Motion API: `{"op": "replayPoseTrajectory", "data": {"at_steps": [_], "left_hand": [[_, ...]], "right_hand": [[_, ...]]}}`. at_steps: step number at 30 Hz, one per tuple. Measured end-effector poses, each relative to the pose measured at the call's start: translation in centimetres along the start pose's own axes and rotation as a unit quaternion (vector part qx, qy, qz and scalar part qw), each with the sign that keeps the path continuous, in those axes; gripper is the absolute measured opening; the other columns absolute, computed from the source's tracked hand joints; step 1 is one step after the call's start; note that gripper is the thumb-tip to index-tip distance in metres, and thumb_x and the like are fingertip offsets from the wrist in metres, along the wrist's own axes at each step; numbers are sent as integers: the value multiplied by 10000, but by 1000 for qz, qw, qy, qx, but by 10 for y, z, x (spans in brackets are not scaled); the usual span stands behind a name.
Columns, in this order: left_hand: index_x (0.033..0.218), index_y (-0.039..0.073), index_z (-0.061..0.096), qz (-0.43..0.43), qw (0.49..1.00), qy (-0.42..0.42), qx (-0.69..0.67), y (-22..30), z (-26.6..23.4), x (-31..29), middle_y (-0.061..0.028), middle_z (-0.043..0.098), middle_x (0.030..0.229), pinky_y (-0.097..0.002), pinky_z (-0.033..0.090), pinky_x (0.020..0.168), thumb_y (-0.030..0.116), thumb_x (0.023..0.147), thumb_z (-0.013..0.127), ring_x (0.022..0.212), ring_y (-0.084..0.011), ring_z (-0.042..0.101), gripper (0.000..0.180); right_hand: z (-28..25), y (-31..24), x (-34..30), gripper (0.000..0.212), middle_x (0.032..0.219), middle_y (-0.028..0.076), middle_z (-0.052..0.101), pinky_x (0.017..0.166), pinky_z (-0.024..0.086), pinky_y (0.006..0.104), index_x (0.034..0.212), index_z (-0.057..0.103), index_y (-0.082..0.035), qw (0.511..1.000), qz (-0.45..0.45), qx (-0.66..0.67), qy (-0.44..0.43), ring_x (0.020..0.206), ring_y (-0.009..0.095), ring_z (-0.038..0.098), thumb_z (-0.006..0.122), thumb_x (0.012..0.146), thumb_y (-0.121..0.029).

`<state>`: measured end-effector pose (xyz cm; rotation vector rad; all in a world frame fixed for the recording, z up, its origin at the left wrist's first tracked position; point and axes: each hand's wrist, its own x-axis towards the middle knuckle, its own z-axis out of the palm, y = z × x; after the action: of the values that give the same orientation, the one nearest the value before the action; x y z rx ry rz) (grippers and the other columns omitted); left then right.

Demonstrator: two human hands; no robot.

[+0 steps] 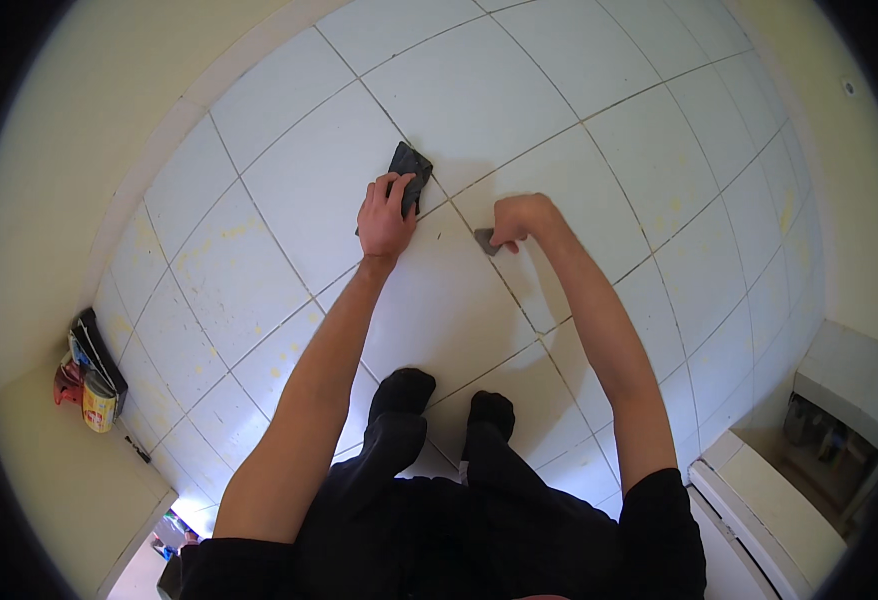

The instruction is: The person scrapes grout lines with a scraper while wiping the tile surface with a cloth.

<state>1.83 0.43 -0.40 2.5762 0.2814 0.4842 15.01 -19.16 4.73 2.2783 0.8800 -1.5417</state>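
My left hand (387, 218) is closed over a folded dark cloth (416, 165), pressing it against the white tiled floor (414, 300). Part of the cloth is hidden under the fingers and palm. To its right, my right hand (521, 217) pinches a small flat grey piece (487, 241) that looks like a scraper blade. Its edge is at the floor beside a grout line. Some of the grey piece is hidden in my fingers. A small dark speck lies on the tile between the hands.
Yellow stains mark tiles on both sides. Against the left wall stand a red item (68, 382), a yellow-labelled container (99, 408) and a dark case (102, 350). My dark-socked feet (402, 391) are just below my hands. An open recess (824, 445) is at the right.
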Motion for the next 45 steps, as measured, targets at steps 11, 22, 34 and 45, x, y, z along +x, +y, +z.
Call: {"op": "replayPoseTrajectory", "data": {"at_steps": [11, 22, 34, 45], "left_hand": [[1227, 89, 559, 33, 988, -150, -15, 30, 16, -20, -143, 590, 1173, -452, 545, 822, 30, 798, 654, 1023, -347, 619, 443], [1223, 100, 595, 326, 750, -449, -360, 198, 43, -130, -122, 603, 1163, -430, 502, 950, 38, 800, 670, 1141, -327, 581, 434], [1188, 110, 657, 225, 941, -200, -153, 43, 23, -61, -103, 659, 1160, -418, 548, 904, -31, 710, 701, 1086, -313, 626, 501], [1217, 153, 638, 395, 875, -270, -73, 22, 38, -13, -76, 628, 1272, -421, 485, 985, 26, 712, 701, 1154, -306, 595, 524]], "right_hand": [[80, 52, -134, 412, 930, 161, 708, 750, 513, 488, 913, 715, -70, 892, 130, 230, 367, 898, 374, 666, 548, 962, -444], [134, 74, -249, 439, 575, 46, 431, 529, 308, 333, 758, 563, -27, 709, 196, 401, 545, 540, 118, 365, 552, 1007, -388], [182, 96, -253, 450, 570, -10, 342, 527, 249, 311, 725, 542, -39, 669, 216, 465, 537, 554, 89, 302, 557, 1013, -383], [189, 91, -248, 443, 573, 33, 410, 530, 294, 332, 750, 580, -23, 691, 214, 449, 524, 551, 123, 360, 555, 1005, -385]]}}
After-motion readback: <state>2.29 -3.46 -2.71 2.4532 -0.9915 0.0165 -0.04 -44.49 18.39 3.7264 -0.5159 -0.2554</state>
